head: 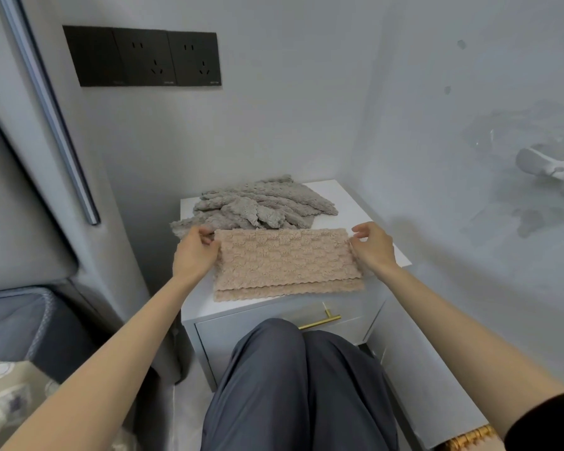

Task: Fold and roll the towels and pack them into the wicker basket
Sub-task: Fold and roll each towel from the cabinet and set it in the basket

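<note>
Your white nightstand is boxed in: walls at 12 and 3 o'clock, a padded headboard at 9. A rumpled heap of nubby grey towels lies at its 12. Touching that heap, the fluffy beige towel lies folded flat, with its scalloped edges at 6. Your left hand pinches its 9 o'clock corner, and your right hand pinches its 3 o'clock edge.

Head-worn view, forward and down

Soft, even, cool grey light. Faint shadow on right wall beside nightstand. Focus sharpest on central beige towel; near edges stretched, bowed; far-right wall smeared.
</note>
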